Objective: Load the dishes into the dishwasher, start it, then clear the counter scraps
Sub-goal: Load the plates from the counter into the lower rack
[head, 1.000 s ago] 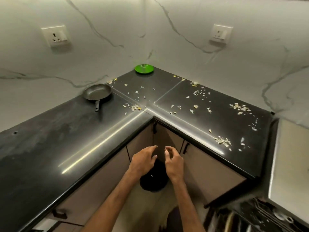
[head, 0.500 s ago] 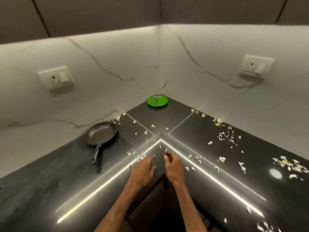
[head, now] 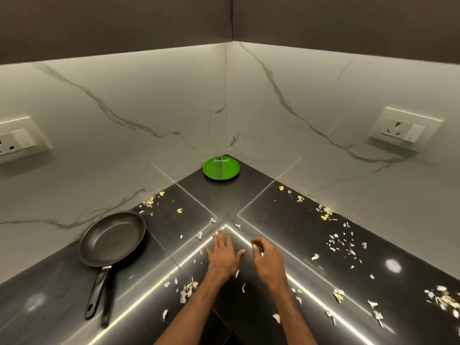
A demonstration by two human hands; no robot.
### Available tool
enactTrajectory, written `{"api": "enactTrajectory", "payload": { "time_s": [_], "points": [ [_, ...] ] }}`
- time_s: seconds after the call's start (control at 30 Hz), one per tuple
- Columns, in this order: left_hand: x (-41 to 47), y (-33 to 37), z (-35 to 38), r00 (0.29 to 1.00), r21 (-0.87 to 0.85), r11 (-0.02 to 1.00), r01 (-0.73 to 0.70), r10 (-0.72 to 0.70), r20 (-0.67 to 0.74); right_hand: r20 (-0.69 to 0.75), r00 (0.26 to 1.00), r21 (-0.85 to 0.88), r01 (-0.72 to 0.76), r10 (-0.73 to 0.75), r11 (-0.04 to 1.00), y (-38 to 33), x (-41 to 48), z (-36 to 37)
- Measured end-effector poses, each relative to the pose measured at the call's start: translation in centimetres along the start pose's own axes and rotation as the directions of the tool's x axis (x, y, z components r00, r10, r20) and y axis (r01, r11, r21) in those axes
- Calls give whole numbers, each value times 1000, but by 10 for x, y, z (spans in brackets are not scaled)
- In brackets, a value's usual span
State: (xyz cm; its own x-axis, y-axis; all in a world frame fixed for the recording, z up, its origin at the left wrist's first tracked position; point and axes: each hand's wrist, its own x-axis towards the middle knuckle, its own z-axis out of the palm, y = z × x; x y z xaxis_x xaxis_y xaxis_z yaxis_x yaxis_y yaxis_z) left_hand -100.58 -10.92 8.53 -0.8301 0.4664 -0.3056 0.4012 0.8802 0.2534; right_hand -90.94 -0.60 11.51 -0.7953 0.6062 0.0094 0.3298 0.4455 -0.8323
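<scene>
Nearest, pale scattered vegetable scraps (head: 188, 290) lie on the glossy black stone counter (head: 286, 215), one clump just left of the left forearm and loose flakes between the two wrists. The left hand (head: 222, 255) lies palm down on the counter with its fingers straight and spread, the fingertips reaching the bright reflected line at the inner corner. Just beside it, the right hand (head: 267, 260) hovers with its fingers curled and the thumb close to the forefinger; whether they pinch a scrap cannot be told. More scraps spread well to the right and beyond the left hand's fingertips. A round dark non-stick frying pan (head: 112, 239) sits to the left, handle toward the camera. Farther back, a small round green plate (head: 221, 168) rests in the corner, against the white veined marble backsplash (head: 149, 100) with a white wall socket (head: 405, 129) on each side.
</scene>
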Motion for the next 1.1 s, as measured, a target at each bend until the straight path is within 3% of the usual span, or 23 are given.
{"api": "enactTrajectory", "payload": {
  "time_s": [0.2,0.4,0.63,0.73,0.83,0.9,1.1],
  "points": [
    [77,-14,17,996,14,1000,-6,8,-90,40,999,-141,31,-25,989,-5,74,3],
    [90,-21,40,965,-91,996,-24,-1,-263,106,994,-229,7,17,973,-13,162,17],
    [99,-23,45,957,-77,997,-22,-1,-291,187,971,-229,-103,148,968,-24,298,75],
    [104,-24,51,953,-91,996,-19,-9,-302,184,937,-99,-284,298,954,-20,354,107],
    [111,-29,56,960,-101,995,-8,-21,-280,251,847,227,-522,468,822,-10,400,135],
    [117,-33,62,959,-81,997,4,-27,-283,257,833,297,-551,491,779,-6,420,151],
    [123,-37,65,955,-112,994,21,-53,-293,238,834,296,-550,498,781,6,432,167]
  ]
}}
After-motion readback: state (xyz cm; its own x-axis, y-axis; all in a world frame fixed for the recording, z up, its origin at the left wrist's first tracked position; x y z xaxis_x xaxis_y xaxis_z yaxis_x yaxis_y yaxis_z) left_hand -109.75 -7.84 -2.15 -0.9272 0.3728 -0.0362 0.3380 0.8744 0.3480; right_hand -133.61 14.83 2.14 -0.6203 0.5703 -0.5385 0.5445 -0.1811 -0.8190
